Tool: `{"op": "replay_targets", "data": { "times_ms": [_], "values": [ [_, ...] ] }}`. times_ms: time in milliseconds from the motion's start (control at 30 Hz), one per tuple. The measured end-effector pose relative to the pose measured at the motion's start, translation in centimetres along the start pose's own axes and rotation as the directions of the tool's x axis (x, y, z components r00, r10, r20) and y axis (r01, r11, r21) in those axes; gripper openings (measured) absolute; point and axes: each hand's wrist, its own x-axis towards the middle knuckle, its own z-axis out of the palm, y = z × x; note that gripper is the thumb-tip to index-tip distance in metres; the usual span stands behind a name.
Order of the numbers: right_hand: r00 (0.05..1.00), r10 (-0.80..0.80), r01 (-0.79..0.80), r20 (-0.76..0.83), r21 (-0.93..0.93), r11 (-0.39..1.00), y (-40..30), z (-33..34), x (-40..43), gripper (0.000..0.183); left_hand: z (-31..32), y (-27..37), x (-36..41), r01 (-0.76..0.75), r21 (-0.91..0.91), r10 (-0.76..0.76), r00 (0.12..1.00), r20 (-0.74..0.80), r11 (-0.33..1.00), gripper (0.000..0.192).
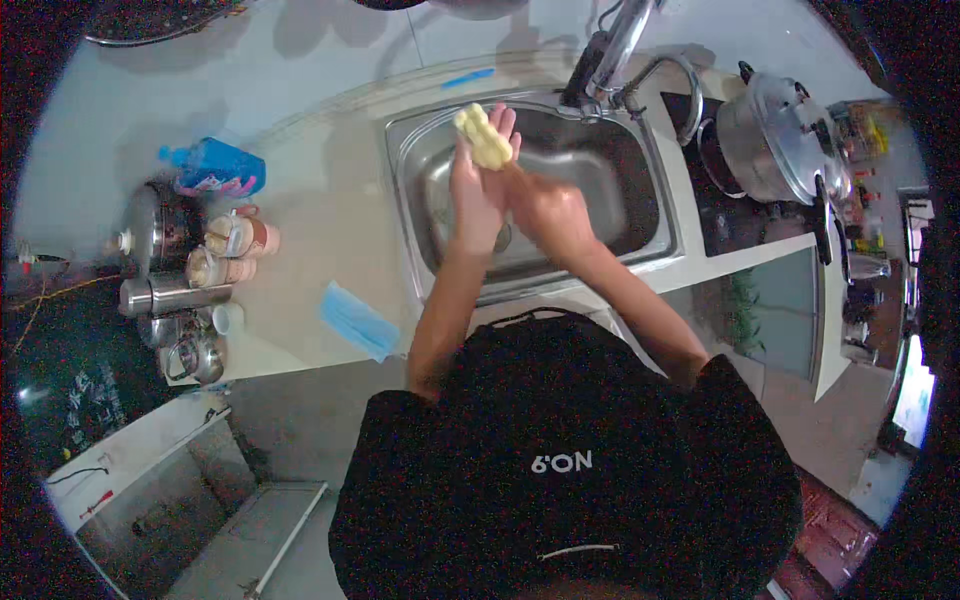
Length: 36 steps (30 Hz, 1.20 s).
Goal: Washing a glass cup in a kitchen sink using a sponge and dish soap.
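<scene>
Over the stainless steel sink (611, 180), my left hand (477, 199) is turned palm up with its fingers pointing away from me. A pale yellow, lobed object (486, 139) lies across its palm and fingers; its material cannot be made out. My right hand (556, 217) is curled and blurred, close against the left palm near the lower end of the yellow object. Whether anything is inside its fingers is hidden. The metal faucet (622, 45) rises behind the sink's far right corner.
A light blue face mask (360, 321) lies left of the sink. Further left are a blue bottle (223, 169), lidded cups (240, 235), a steel flask (169, 294) and a kettle (199, 356). A large steel pot (761, 139) stands on the black cooktop (739, 229) at right.
</scene>
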Motion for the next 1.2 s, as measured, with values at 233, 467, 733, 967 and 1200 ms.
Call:
{"op": "replay_targets", "data": {
  "times_ms": [233,467,733,967,1200],
  "values": [
    [1.0,-0.01,0.01,0.0,-0.07,0.998,0.6,-0.1,-1.3,0.017,-1.0,0.2,-0.9,0.071,-0.056,-0.077,0.99,-0.116,0.996,0.047],
    [0.981,-0.196,0.196,-0.008,-0.014,0.981,-1.0,0.4,-2.6,0.03,-3.6,0.8,0.8,0.246,-0.227,-0.298,0.925,-0.235,0.942,0.028],
    [0.811,0.454,-0.547,0.37,0.755,0.362,-1.0,1.2,-2.0,0.024,-2.2,1.2,0.1,0.163,-0.298,-0.21,0.968,-0.134,0.94,0.032],
    [0.983,0.093,-0.082,-0.156,0.071,0.994,-0.7,3.1,-3.6,0.023,-0.4,0.8,-0.3,0.083,0.006,-0.07,0.874,-0.481,0.997,0.024],
    [0.99,0.008,0.002,-0.139,0.068,0.998,1.2,2.0,-2.1,0.036,-1.0,-0.3,-0.8,0.05,0.029,-0.031,0.889,-0.457,0.998,0.027]
  ]
}}
